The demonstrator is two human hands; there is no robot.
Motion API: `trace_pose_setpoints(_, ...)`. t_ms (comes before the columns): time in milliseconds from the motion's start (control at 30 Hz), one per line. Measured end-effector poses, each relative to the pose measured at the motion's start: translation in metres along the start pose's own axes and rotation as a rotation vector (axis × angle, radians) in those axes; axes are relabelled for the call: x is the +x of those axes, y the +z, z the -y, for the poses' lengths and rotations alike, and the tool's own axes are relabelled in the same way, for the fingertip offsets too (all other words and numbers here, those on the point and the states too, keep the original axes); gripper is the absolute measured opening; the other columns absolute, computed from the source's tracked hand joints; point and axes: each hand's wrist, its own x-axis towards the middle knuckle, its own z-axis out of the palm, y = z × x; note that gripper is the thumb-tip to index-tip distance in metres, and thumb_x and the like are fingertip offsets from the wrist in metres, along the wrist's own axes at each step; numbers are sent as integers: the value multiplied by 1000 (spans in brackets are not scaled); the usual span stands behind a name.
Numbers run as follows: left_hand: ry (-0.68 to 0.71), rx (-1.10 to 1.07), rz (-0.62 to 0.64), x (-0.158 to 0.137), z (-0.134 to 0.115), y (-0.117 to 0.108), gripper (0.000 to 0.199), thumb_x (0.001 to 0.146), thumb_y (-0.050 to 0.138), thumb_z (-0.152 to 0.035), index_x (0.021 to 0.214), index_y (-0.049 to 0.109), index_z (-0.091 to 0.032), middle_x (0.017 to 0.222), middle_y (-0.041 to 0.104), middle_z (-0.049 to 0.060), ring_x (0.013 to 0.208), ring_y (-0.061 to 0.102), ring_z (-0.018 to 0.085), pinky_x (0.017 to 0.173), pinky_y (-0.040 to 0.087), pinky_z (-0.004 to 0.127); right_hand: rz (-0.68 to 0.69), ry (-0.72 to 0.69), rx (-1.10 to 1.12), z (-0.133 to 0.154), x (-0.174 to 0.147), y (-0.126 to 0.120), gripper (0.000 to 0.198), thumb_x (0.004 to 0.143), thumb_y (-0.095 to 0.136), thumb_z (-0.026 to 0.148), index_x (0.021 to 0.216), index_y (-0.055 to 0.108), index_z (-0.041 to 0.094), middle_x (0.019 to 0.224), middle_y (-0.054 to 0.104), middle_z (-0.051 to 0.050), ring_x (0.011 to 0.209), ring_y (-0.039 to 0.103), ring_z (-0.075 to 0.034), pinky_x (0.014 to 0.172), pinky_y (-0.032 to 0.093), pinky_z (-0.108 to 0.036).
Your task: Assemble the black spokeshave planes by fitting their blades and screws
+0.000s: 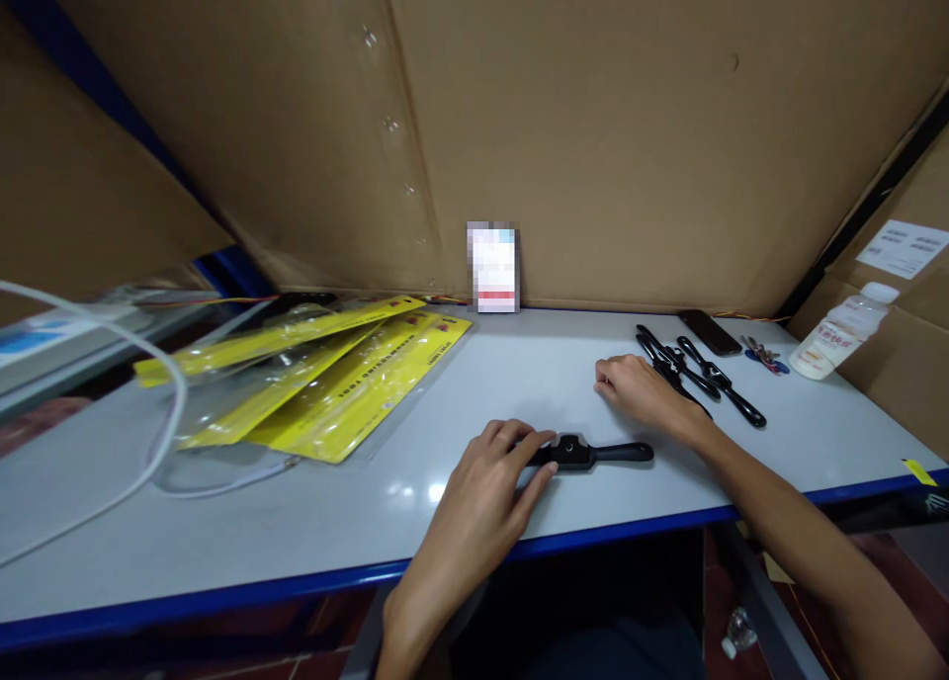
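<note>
A black spokeshave [570,450] lies on the table near its front edge, its right handle pointing right. My left hand [504,472] is closed around its left end, thumb in front and fingers behind, covering that handle. My right hand [630,388] rests beyond and to the right, fingers curled together; whatever is in them, if anything, is hidden. Just right of that hand lie several more black spokeshaves, partly overlapping, one spokeshave [721,379] on their right side.
Yellow packaging cards [356,393] with clear plastic lie fanned at left, near a white cable [178,403]. A bright-screened device [495,268] leans against the cardboard wall [593,146]. At right are a dark phone [710,332], keys [763,354] and a bottle [841,334].
</note>
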Motion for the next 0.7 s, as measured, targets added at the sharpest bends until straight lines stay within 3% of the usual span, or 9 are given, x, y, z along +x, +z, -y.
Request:
trace_pose_setpoints(533, 1, 9, -15, 1, -1, -1, 26, 100, 53, -27, 123, 65, -25, 111, 66, 6, 104, 59, 26, 90, 51, 44, -32, -1, 96, 7, -4, -11, 14, 81, 53, 6, 80, 61, 18, 78, 67, -5, 70, 55, -16, 63, 32, -27)
trace_pose_setpoints(700, 11, 12, -24, 1, -1, -1, 25, 100, 54, -28, 121, 66, -26, 110, 66, 6, 103, 59, 26, 89, 52, 43, -34, -1, 115, 7, -3, -6, 16, 81, 55, 9, 90, 64, 18, 81, 69, -6, 71, 55, -17, 64, 33, -28)
